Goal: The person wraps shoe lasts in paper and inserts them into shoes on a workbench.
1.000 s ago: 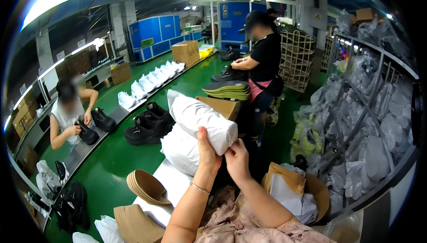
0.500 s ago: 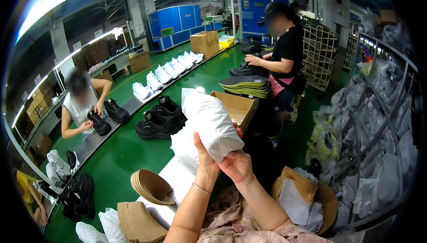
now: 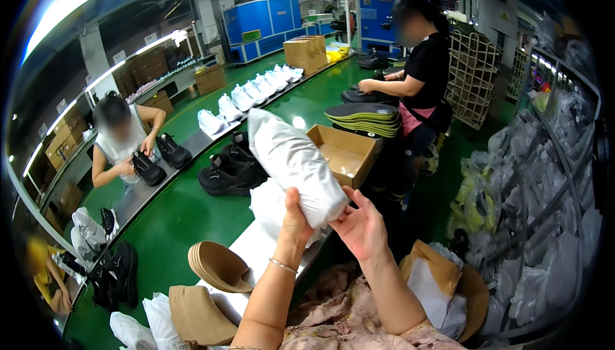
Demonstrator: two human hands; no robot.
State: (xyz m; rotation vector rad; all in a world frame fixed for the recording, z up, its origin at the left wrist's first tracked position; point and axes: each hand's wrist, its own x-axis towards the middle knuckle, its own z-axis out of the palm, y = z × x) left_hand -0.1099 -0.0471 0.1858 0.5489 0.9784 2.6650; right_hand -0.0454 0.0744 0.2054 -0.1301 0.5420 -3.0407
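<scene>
I hold a long white paper-wrapped bundle (image 3: 291, 164) up in front of me, tilted with its far end up and to the left. My left hand (image 3: 296, 224) grips its near end from below, thumb against the wrap. My right hand (image 3: 362, 222) is cupped at the same end, fingertips on the paper's folded edge. Under the bundle lies another white wrapped bundle (image 3: 272, 204) on the grey table (image 3: 256, 250).
A green conveyor (image 3: 186, 212) carries black shoes (image 3: 229, 172) and white shoes (image 3: 246, 97). An open cardboard box (image 3: 344, 152) and stacked soles (image 3: 365, 118) stand beyond. Tan insole stacks (image 3: 214, 266) lie lower left. Two people work nearby; racks of bagged goods (image 3: 544, 222) fill the right.
The bundle has swung from lying nearly crosswise to pointing up and away, and it sits closer to me. My right hand has shifted to the bundle's near end.
</scene>
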